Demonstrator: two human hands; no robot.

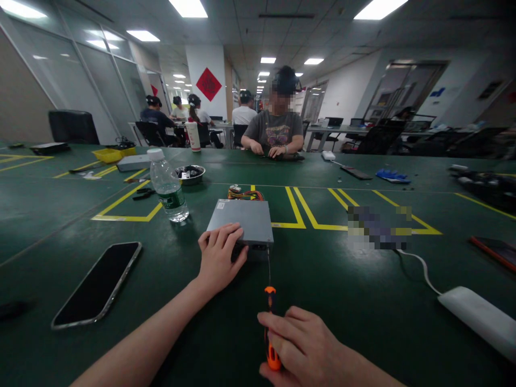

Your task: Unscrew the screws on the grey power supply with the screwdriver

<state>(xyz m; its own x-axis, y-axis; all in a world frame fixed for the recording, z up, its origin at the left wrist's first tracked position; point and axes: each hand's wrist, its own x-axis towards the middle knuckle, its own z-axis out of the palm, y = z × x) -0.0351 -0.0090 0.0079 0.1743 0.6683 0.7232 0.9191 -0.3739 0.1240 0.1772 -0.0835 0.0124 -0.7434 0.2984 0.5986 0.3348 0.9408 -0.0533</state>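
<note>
A grey metal box (245, 217), with a bundle of coloured wires (245, 194) behind it, lies on the green table. My left hand (221, 252) rests on its front left corner, fingers on the top and thumb at the front face. My right hand (298, 344) is closed around the handle of an orange and black screwdriver (271, 298). The screwdriver's shaft points away from me, and its tip is at the box's front right corner. Whether the tip sits in a screw is too small to tell.
A water bottle (168, 188) and a metal bowl (190, 174) stand beyond the box to the left. A phone (99, 285) lies left, a white power bank (479, 317) with a cable right. Across the table (322, 285) sits a person (276, 126).
</note>
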